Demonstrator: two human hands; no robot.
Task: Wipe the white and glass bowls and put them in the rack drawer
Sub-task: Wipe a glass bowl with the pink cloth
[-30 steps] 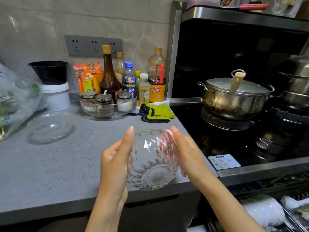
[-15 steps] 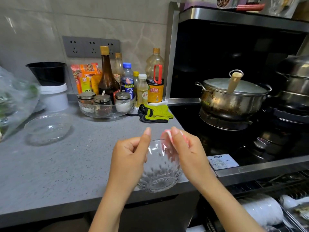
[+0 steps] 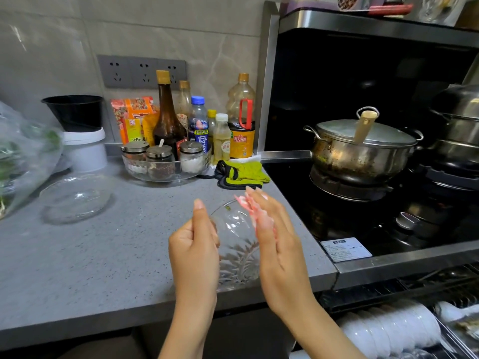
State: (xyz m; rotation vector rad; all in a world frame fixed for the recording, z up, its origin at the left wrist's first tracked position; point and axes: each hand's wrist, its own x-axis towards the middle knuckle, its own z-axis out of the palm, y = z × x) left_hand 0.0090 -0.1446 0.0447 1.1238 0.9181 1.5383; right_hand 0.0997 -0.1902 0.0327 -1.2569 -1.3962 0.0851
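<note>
— Where's the left grip?
— The left grip (image 3: 194, 252) curls round the glass bowl (image 3: 239, 246), tipped sideways above the desk (image 3: 90, 255) edge.
— The right?
— The right grip (image 3: 277, 242), fingers straight, presses a pink cloth (image 3: 247, 207) against the bowl's rim. White bowls (image 3: 388, 327) stand in the rack drawer (image 3: 452, 342) below.

the glass bowl (image 3: 237, 255) has tipped base-down, with the left hand (image 3: 194, 244) shifted rightward.

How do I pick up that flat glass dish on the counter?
Probably pinch the glass dish by its near-right rim, thumb over, fingers under. It is wide and shallow, and the plastic bag crowds its left.
</note>
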